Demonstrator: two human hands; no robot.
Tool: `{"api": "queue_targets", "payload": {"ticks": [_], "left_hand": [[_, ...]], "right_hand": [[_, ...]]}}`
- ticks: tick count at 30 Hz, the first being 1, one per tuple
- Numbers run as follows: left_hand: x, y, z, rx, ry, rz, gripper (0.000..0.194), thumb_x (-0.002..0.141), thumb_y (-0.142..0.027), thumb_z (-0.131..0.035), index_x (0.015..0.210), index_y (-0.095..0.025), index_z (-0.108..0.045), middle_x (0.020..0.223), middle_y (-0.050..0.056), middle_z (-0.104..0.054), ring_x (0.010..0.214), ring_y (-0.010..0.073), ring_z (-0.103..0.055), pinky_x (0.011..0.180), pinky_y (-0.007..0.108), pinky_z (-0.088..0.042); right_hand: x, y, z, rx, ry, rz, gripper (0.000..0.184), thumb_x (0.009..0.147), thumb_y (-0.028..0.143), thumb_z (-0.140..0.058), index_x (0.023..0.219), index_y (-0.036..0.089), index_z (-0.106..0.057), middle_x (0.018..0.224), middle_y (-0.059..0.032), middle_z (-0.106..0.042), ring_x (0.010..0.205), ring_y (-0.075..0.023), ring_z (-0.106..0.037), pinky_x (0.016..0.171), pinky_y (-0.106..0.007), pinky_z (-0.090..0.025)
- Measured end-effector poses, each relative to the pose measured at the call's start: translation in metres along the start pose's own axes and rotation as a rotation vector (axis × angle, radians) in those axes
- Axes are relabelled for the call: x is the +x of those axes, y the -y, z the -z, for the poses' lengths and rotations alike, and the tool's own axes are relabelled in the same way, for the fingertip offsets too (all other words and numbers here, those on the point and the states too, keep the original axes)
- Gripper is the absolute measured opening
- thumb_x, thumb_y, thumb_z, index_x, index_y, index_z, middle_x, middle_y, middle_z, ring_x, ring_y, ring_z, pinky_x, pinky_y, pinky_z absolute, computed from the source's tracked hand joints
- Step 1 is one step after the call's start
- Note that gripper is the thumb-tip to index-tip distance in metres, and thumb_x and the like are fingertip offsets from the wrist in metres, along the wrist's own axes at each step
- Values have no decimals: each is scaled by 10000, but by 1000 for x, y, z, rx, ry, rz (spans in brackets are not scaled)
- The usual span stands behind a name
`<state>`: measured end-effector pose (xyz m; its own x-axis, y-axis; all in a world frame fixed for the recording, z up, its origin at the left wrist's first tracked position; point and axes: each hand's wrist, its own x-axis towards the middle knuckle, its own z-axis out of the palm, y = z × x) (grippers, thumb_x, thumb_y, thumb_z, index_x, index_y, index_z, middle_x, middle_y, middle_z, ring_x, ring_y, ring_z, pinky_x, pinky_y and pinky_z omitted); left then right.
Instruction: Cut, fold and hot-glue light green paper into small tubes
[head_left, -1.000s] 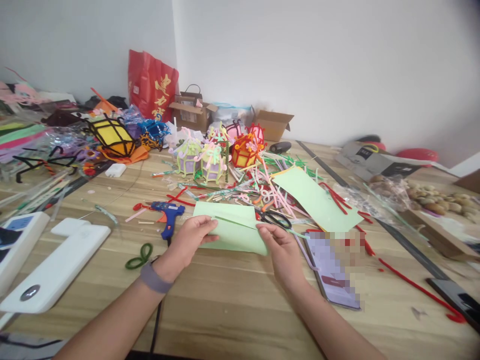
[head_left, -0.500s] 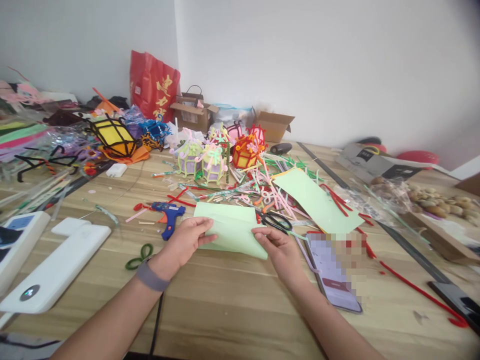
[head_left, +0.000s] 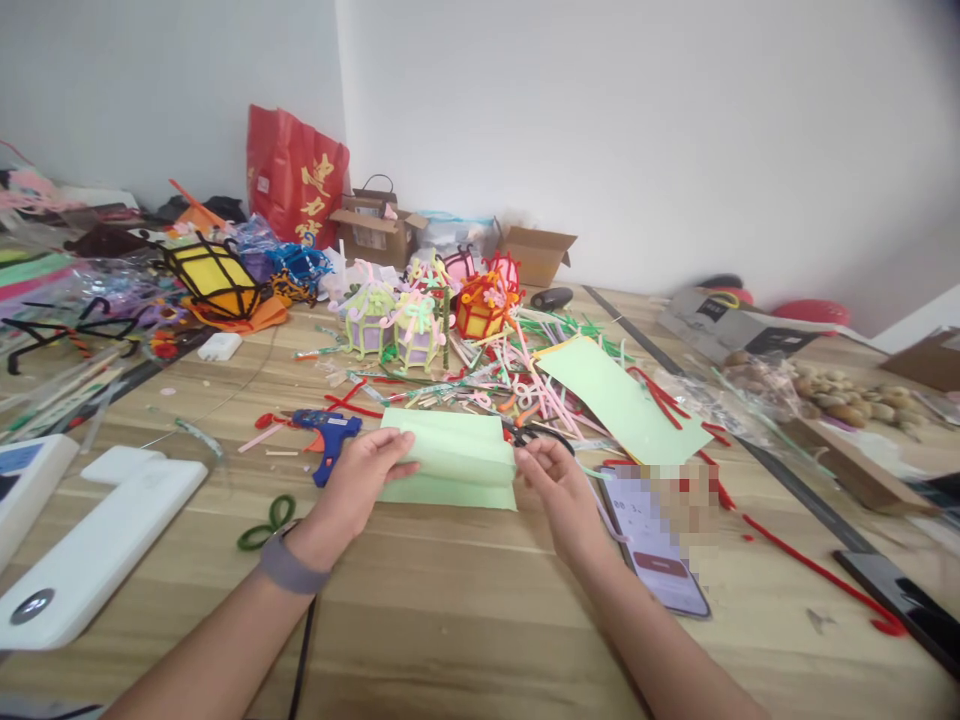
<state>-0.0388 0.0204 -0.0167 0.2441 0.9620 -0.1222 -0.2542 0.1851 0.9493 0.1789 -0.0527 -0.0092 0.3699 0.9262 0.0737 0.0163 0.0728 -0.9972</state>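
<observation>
A pale green sheet of paper (head_left: 457, 455) lies in front of me with its near part curled back over itself. At its left edge, my left hand (head_left: 371, 470) pinches the fold between thumb and fingers. My right hand (head_left: 551, 480) is closed on the right end of the curl. Just beyond the right hand sit black-handled scissors (head_left: 544, 435), partly hidden by it. Close to the left hand rests a blue glue gun (head_left: 330, 440), and nearer me a loop of dark green pipe cleaner (head_left: 268, 525).
Pipe-cleaner lanterns (head_left: 416, 325) and loose stems (head_left: 551, 400) crowd the back. More green paper (head_left: 622, 395) and a phone (head_left: 656, 550) are at right. A white power bank (head_left: 105, 555) lies left. A red bag (head_left: 296, 175) and cardboard boxes (head_left: 536, 255) stand by the wall.
My right hand has moved up and away from me slightly, rolling the paper's right end further over. The lower layer's near right corner now shows. The view has shifted a little.
</observation>
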Motion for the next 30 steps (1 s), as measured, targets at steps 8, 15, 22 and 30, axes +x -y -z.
{"api": "queue_targets", "payload": {"ticks": [8, 15, 22, 30], "left_hand": [[-2, -2, -6, -26, -34, -42, 394, 549, -482, -847, 683, -151, -681, 715, -25, -575, 736, 123, -551, 811, 314, -567], [-5, -5, -10, 14, -32, 15, 424, 493, -477, -857, 671, -133, -684, 704, -5, -584, 714, 139, -551, 703, 315, -570], [4, 5, -7, -40, -119, 5, 437, 489, -461, -849, 716, -134, -670, 786, 37, -636, 801, 185, -587, 701, 315, -537], [11, 15, -3, -94, -237, -16, 409, 596, -301, -775, 957, -144, -663, 1088, 133, -686, 1063, 259, -604, 943, 371, -448]], "right_hand": [[2, -5, 2, -37, 90, -104, 434, 643, 617, -747, 579, 219, -588, 529, 42, -461, 548, -132, -388, 567, -275, -309], [5, -13, 4, -44, 86, -135, 447, 594, 617, -775, 597, 203, -607, 534, 37, -471, 539, -124, -370, 550, -269, -282], [30, 18, 6, -393, 147, 150, 351, 751, 545, -640, 656, 215, -567, 564, 36, -460, 529, -137, -385, 535, -269, -303], [109, 120, -70, -1369, 295, 806, 218, 947, 168, -460, 818, 146, -634, 931, -96, -604, 802, -178, -575, 703, -265, -399]]}}
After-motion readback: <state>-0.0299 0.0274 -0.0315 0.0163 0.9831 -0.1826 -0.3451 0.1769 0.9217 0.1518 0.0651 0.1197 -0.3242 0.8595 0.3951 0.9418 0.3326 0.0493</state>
